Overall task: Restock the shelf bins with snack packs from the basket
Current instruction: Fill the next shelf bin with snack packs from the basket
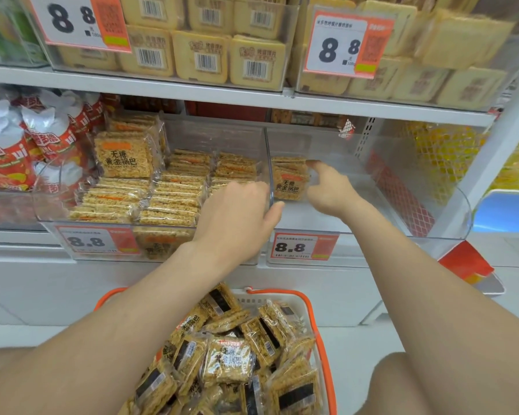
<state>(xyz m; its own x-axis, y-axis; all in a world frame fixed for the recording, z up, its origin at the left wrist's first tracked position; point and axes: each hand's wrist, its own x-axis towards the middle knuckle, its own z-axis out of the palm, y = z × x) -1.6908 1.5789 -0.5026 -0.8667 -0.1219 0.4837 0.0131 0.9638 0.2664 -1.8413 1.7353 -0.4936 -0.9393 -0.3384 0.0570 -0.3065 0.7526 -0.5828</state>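
Observation:
Two clear shelf bins sit side by side. The left bin [47, 205] holds several flat rows of rice-cracker snack packs [174, 193] and one upright stack at its back. The right bin [450, 232] holds only a small upright stack of snack packs [289, 182] against its left wall. My right hand [330, 190] pinches this stack from the right, with its index finger on top. My left hand [240, 211] curls over the wall between the bins, fingers on the left side and thumb on the right. Below, the white basket [319, 333] with orange handles holds several more packs.
Price tags reading 8.8 [301, 247] hang on both bin fronts. The shelf above carries bins of yellow boxed snacks [204, 55]. Red and white bags [9, 151] fill the bin at left. A mesh-patterned yellow item [441, 154] lies at right, a blue object [507, 214] beyond it.

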